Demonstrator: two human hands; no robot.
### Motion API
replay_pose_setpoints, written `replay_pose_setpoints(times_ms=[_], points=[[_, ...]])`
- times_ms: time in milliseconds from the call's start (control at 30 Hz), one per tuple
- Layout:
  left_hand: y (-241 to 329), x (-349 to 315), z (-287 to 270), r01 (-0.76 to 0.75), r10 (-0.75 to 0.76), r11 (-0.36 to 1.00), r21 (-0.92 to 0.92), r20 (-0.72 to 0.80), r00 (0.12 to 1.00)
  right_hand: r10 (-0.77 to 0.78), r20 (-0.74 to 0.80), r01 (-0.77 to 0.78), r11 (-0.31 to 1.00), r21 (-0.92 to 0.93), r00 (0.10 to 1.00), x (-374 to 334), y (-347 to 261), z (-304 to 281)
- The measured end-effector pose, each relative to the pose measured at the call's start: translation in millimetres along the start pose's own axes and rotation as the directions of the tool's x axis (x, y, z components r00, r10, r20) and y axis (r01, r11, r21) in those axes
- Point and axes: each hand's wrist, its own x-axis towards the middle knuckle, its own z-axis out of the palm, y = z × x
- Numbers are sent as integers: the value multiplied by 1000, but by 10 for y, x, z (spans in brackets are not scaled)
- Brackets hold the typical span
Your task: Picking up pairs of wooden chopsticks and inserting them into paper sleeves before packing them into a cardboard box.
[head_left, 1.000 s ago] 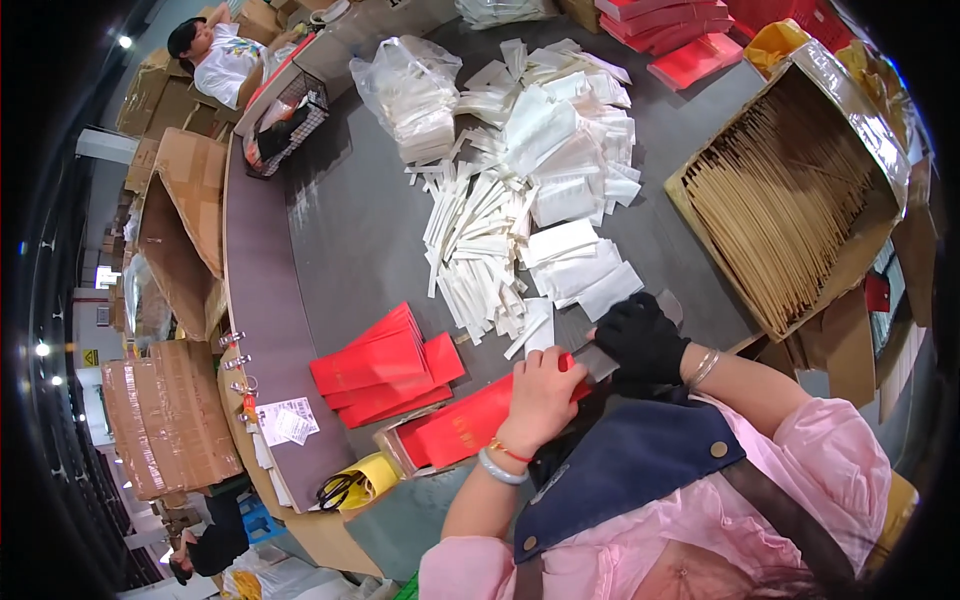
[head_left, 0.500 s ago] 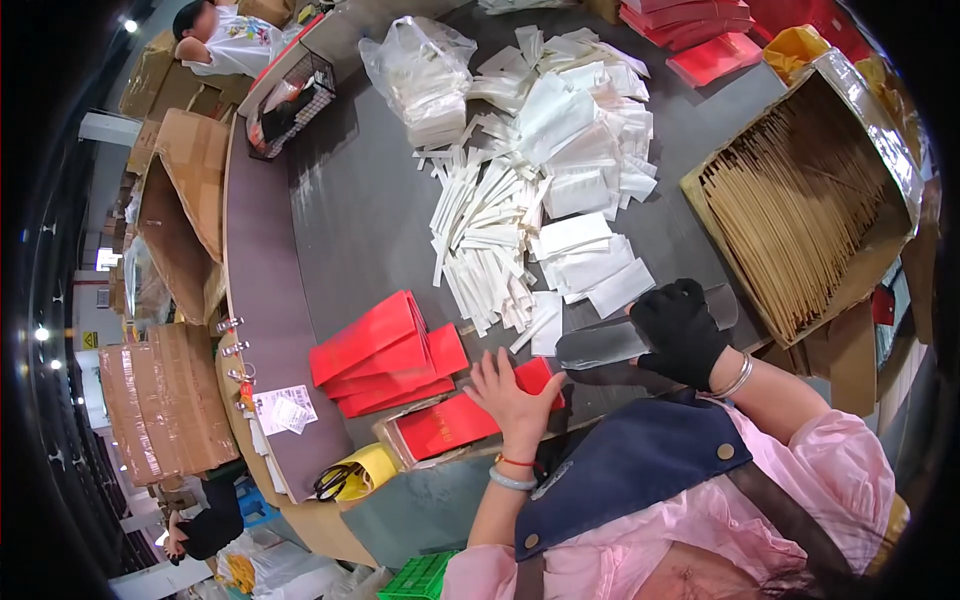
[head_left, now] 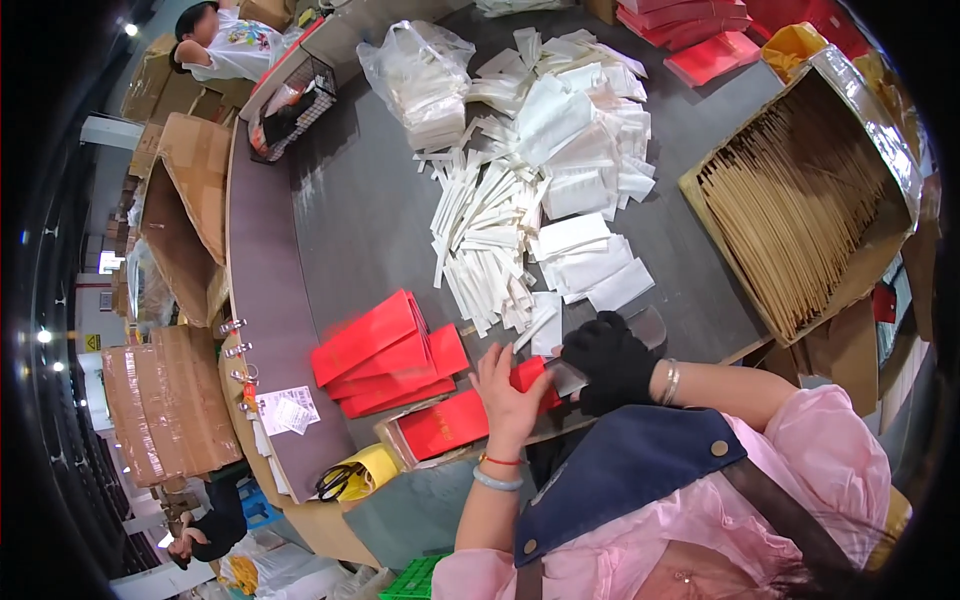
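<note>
My left hand [head_left: 510,405], bare, lies over a long red paper packet [head_left: 435,427] at the table's near edge; its fingers are stretched and the thumb stands apart. My right hand [head_left: 612,362], in a black fingerless glove, is closed on a long clear plastic strip [head_left: 650,326]. One end of the strip shows beyond the glove; the other meets the right end of the red packet, and I cannot tell whether it goes inside. Left of my hands lie fanned red packets [head_left: 375,350]. White paper strips [head_left: 490,230] and white paper packets [head_left: 590,255] are heaped ahead.
At the right stands a cardboard box [head_left: 735,255] packed with thin brown sticks. A yellow holder [head_left: 368,472] with black scissors [head_left: 338,482] sits at the near left. Farther off are a plastic bag [head_left: 425,80], a wire basket [head_left: 300,105] and more red packets [head_left: 715,58]. Two other people are at the left.
My right hand has moved left with the plastic strip, up to the packet's right end. My left hand has shifted slightly; its fingers are closer together.
</note>
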Motion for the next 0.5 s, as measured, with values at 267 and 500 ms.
replay_pose_setpoints(times_ms=[267,500], points=[[-180,485,-47,-88,90,980,176,2,996,517,-575,-487,844,223,634,-936,943,-763],[199,461,73,12,-10,999,-31,45,999,668,-658,-851,519,78,347,-2486,2166,-865]])
